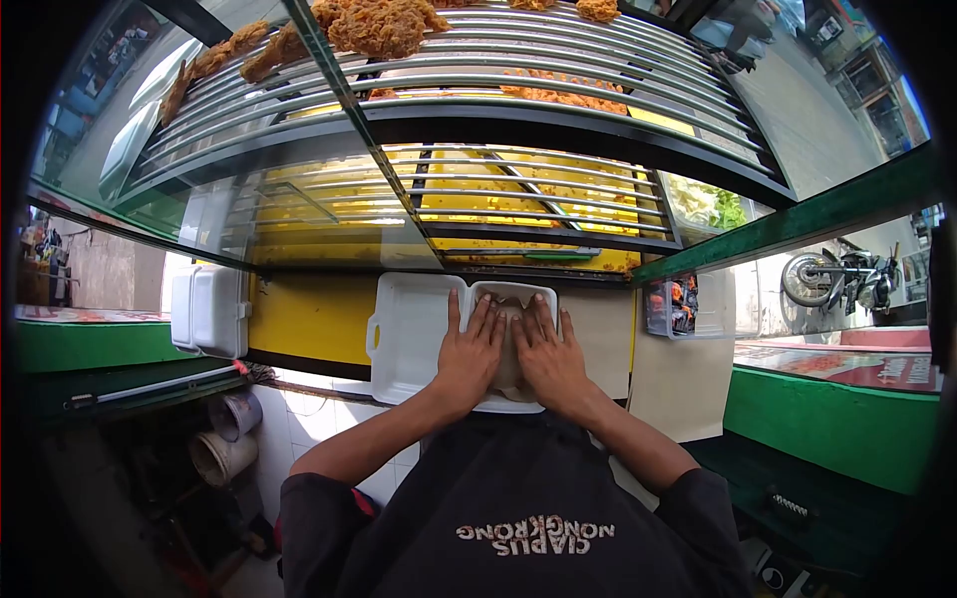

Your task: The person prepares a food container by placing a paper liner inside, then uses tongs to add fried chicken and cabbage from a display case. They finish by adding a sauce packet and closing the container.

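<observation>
A white foam takeaway box [411,324] lies opened out on the counter in front of me, its lid half to the left. Brown paper [509,369] lines the right half. My left hand [472,351] rests on the inner side of that half, fingers stretched out. Beside it, my right hand [550,364] presses on the paper with its fingers spread, their tips near the far rim. The thumbs are close together over the middle. Neither hand grips anything, and the palms hide part of the paper.
More foam boxes [209,311] stand at the left. To the right are brown sheets [680,389] and a clear tub [698,307] of small packets. Ahead, a glass case holds metal racks [469,85] with fried chicken [384,28]. Buckets [221,456] sit low at the left.
</observation>
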{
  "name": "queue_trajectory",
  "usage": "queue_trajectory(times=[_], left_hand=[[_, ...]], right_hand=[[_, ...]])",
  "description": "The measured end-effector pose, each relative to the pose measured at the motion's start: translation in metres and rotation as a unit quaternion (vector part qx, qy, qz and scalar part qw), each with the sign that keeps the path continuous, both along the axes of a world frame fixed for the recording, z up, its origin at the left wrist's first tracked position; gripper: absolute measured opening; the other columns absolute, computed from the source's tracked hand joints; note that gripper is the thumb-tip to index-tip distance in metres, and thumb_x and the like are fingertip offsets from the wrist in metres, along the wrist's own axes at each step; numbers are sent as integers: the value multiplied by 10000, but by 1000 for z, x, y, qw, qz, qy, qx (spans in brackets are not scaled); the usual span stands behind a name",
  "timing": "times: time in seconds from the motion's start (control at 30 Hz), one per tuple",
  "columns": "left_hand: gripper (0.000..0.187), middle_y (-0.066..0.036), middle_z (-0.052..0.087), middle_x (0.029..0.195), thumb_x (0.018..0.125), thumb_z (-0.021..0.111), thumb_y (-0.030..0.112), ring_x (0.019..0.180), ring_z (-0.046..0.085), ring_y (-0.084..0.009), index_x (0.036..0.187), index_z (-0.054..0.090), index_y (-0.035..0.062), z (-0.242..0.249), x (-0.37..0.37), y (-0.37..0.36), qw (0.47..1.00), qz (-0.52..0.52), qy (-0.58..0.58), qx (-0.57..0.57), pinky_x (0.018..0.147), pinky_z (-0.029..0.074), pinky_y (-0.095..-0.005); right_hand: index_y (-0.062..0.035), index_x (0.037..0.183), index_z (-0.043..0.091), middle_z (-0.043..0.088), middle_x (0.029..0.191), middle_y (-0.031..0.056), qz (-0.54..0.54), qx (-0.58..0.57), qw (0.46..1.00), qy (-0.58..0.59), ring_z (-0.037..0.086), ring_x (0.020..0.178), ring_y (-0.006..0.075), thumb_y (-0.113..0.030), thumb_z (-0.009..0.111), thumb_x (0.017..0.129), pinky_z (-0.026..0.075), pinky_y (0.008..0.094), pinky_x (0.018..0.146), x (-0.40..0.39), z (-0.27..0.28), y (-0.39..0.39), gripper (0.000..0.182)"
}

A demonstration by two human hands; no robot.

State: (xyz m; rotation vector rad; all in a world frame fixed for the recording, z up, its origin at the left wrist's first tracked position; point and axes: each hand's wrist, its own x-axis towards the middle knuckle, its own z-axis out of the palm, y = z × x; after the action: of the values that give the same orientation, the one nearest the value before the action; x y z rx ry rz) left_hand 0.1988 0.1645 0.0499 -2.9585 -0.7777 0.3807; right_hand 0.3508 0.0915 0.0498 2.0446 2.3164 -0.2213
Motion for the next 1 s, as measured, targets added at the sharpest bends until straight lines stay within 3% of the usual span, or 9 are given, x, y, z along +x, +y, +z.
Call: queue_trajectory(times=[0.13, 0.23, 0.3, 0.4, 0.5, 0.6, 0.73, 0.8, 1.0], left_hand=[[589, -170, 376, 1498, 898, 492, 219, 1465, 201, -292, 1440, 384, 13, 14, -1, -5, 999, 23, 17, -14, 1114, -43, -695], [610, -149, 411, 1477, 831, 571, 163, 1461, 211, -293, 1415, 435, 50, 13, -4, -5, 999, 29, 2, -22, 1098, -15, -722], [620, -150, 404, 1481, 827, 587, 172, 1464, 204, -290, 1417, 433, 57, 12, -6, -2, 999, 22, -5, -28, 1099, -19, -720], [706, -149, 409, 1477, 779, 673, 251, 1464, 200, -291, 1416, 434, 62, 2, -12, 0, 1000, 0, -24, -3, 1097, -12, -726], [857, -153, 409, 1475, 682, 767, 347, 1464, 194, -293, 1413, 432, 53, -4, -14, 3, 998, 0, -54, -29, 1092, -3, -734], [968, -159, 398, 1481, 609, 814, 419, 1466, 185, -294, 1412, 427, 38, -9, -14, 3, 999, -10, -50, -7, 1087, 11, -741], [966, -167, 380, 1490, 631, 800, 444, 1468, 179, -294, 1413, 418, 26, -8, -15, 4, 998, -16, -59, -1, 1084, 16, -742], [969, -167, 370, 1496, 640, 792, 457, 1469, 175, -292, 1417, 409, 23, -1, -16, 4, 991, 13, -85, -99, 1084, 23, -742], [908, -174, 379, 1489, 679, 766, 411, 1466, 186, -295, 1412, 412, 11, -7, -11, -5, 998, 15, -56, -24, 1076, 26, -749]], right_hand=[[-6, 1316, 526, 467, 1409, 195, -11, 25, 1000, 12, 250, 1441, 352, -149, 552, 833, 239, 565, 1117, 2, 3, -5, 504], [-27, 1305, 535, 476, 1403, 159, -36, 21, 999, 8, 288, 1424, 331, -230, 676, 776, 287, 547, 1096, -2, 7, -7, 583], [-35, 1304, 530, 479, 1402, 127, -46, -41, 997, 39, 312, 1407, 309, -327, 817, 640, 325, 533, 1073, 0, 18, -2, 780], [-45, 1313, 522, 471, 1410, 110, -33, -66, 996, 52, 309, 1406, 295, -378, 887, 520, 355, 529, 1054, 8, 28, 0, 934], [-64, 1383, 461, 453, 1421, 112, -23, -70, 997, 35, 289, 1407, 322, -341, 851, 605, 341, 528, 1074, 8, 21, -3, 914], [-69, 1400, 440, 441, 1432, 107, -24, -47, 998, 37, 287, 1409, 321, -320, 861, 588, 354, 542, 1067, 7, 15, -5, 949], [-79, 1406, 435, 437, 1436, 105, -30, -30, 998, 35, 287, 1410, 321, -303, 867, 578, 354, 542, 1067, 6, 13, -7, 961], [-56, 1383, 467, 458, 1421, 108, -26, -22, 999, 41, 281, 1422, 304, -279, 837, 618, 352, 540, 1060, 6, 14, -6, 879], [-95, 1404, 463, 425, 1458, 123, -33, -53, 996, 57, 237, 1447, 310, -235, 816, 644, 306, 537, 1099, 3, 17, -6, 850]])
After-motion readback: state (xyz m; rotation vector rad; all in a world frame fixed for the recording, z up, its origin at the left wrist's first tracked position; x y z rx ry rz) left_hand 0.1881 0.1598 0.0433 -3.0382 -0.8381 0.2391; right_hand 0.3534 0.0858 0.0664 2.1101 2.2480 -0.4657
